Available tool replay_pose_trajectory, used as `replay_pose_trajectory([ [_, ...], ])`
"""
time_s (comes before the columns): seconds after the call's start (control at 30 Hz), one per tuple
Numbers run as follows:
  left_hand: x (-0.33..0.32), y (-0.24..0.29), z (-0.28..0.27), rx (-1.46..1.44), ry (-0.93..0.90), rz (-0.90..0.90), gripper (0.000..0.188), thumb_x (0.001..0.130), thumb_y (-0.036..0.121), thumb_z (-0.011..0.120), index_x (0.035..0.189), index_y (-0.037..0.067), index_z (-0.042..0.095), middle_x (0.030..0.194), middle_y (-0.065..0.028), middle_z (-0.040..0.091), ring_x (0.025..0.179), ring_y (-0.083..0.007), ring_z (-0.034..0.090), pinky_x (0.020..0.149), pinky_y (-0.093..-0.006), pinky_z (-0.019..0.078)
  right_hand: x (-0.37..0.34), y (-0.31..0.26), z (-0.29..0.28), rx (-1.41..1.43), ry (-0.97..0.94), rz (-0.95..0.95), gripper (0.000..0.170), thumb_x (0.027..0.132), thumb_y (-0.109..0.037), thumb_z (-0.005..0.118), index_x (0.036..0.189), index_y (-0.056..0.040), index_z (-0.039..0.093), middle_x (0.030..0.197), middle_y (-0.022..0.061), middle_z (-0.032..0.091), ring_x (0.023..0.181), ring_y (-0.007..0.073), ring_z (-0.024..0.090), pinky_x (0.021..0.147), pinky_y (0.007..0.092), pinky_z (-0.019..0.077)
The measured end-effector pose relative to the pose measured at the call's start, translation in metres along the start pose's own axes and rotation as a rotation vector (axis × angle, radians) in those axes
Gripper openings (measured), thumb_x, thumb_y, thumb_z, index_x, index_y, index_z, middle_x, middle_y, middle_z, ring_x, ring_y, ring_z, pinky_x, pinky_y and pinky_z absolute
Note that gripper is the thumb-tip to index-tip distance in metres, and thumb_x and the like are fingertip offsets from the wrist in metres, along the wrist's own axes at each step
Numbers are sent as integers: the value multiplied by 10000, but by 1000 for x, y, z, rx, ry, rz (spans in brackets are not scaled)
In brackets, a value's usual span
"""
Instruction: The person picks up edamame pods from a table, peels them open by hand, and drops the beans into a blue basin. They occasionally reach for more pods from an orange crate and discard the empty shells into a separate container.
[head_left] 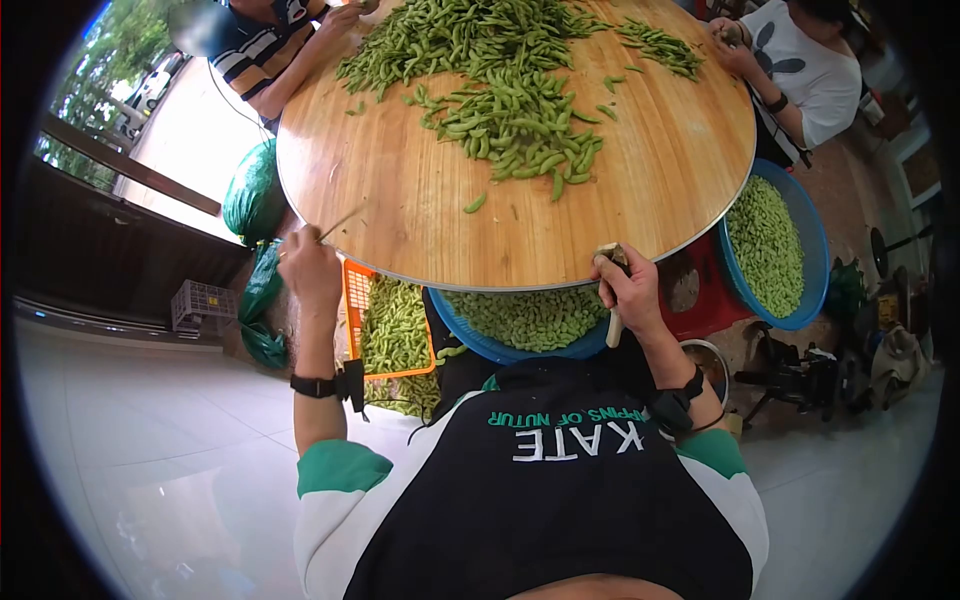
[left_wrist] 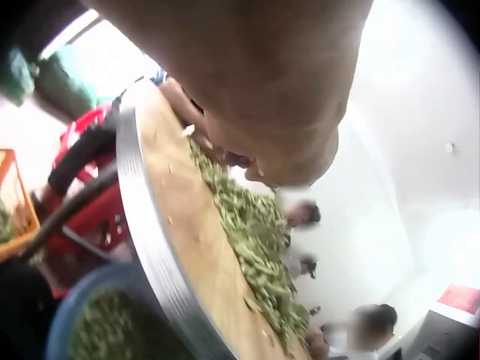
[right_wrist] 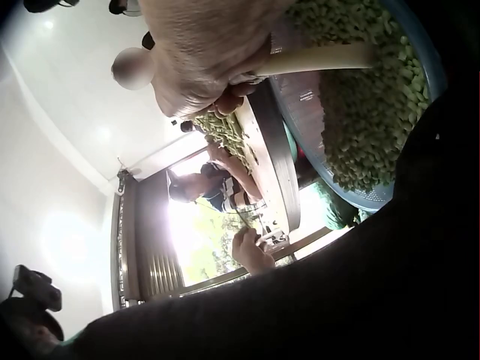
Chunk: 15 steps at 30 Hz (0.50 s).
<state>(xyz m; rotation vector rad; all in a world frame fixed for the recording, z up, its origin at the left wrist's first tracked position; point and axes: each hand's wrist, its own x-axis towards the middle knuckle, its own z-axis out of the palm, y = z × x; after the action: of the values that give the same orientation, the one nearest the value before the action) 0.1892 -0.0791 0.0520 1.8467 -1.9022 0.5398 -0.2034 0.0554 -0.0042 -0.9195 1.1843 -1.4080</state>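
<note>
My left hand (head_left: pixel 311 268), at the left edge of the round wooden table (head_left: pixel 400 220), pinches a thin brownish stick (head_left: pixel 343 221) that slants up over the tabletop. At the table's front edge my right hand (head_left: pixel 630 285) grips a pale, flat wooden-looking strip (head_left: pixel 613 330). The strip's lower end points down over a blue basin (head_left: pixel 478 345) of shelled beans; in the right wrist view the strip (right_wrist: pixel 322 60) reaches out from under my fingers. Most of its upper part is hidden by the hand. Green bean pods (head_left: pixel 520 120) lie heaped across the table's far half.
An orange basket (head_left: pixel 352 300) of pods stands below the table at left. To the right is a second blue basin (head_left: pixel 815 285) of shelled beans. One person (head_left: pixel 270 50) sits at the far left, another (head_left: pixel 810 70) at the far right. Green sacks (head_left: pixel 252 195) lie left.
</note>
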Motion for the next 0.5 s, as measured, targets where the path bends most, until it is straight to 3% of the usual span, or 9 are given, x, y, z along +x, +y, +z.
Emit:
replay_pose_trajectory([
  [0.03, -4, -1, -5, 183, 65, -15, 186, 747, 89, 602, 930, 62, 624, 952, -110, 603, 958, -306, 549, 773, -431, 437, 2, 0, 1, 3, -6, 4, 101, 912, -100, 569, 891, -1, 576, 705, 27, 582, 432, 42, 444, 389, 199, 321],
  [0.1, -2, 10, -9, 53, 284, 161, 205, 756, 75, 600, 959, 56, 621, 924, -121, 609, 896, -310, 575, 748, -429, 453, 6, 1, 1, 2, -26, 20, 135, 932, -118, 535, 951, 9, 577, 720, 36, 574, 438, 44, 435, 402, 195, 325],
  [0.17, -4, 35, 4, -508, -93, 78, 181, 780, 78, 616, 958, 50, 622, 894, -139, 612, 817, -329, 592, 719, -423, 470, 5, 1, 1, 24, -66, 16, 158, 943, -125, 511, 998, 12, 566, 732, 44, 569, 442, 46, 429, 409, 193, 326],
  [0.23, -3, 77, 25, -721, -135, 203, 129, 833, 108, 623, 943, 44, 644, 823, -119, 611, 721, -269, 607, 675, -387, 483, 4, -2, 1, 41, -99, 4, 186, 954, -132, 486, 1045, 15, 555, 744, 51, 565, 446, 48, 423, 416, 190, 327],
  [0.3, 4, 113, 27, -782, -191, 294, 122, 836, 125, 626, 915, 33, 643, 832, -135, 609, 740, -291, 604, 679, -395, 482, 3, -4, 4, 57, -73, 27, 218, 964, -134, 453, 1109, 14, 525, 770, 62, 562, 459, 52, 421, 424, 186, 326],
  [0.37, 7, 134, 41, -702, -412, 265, 173, 830, 169, 626, 916, 18, 628, 845, -161, 610, 782, -328, 603, 713, -408, 482, 3, -1, 3, 54, -69, 28, 222, 965, -137, 457, 1116, 12, 521, 774, 61, 564, 460, 54, 423, 421, 188, 323],
  [0.5, 6, 151, 62, -540, -415, 251, 206, 804, 184, 617, 892, -1, 600, 853, -191, 605, 834, -359, 599, 743, -433, 477, 4, 4, 1, 84, -56, 24, 230, 970, -152, 465, 1129, 5, 519, 782, 59, 569, 464, 60, 435, 415, 194, 319],
])
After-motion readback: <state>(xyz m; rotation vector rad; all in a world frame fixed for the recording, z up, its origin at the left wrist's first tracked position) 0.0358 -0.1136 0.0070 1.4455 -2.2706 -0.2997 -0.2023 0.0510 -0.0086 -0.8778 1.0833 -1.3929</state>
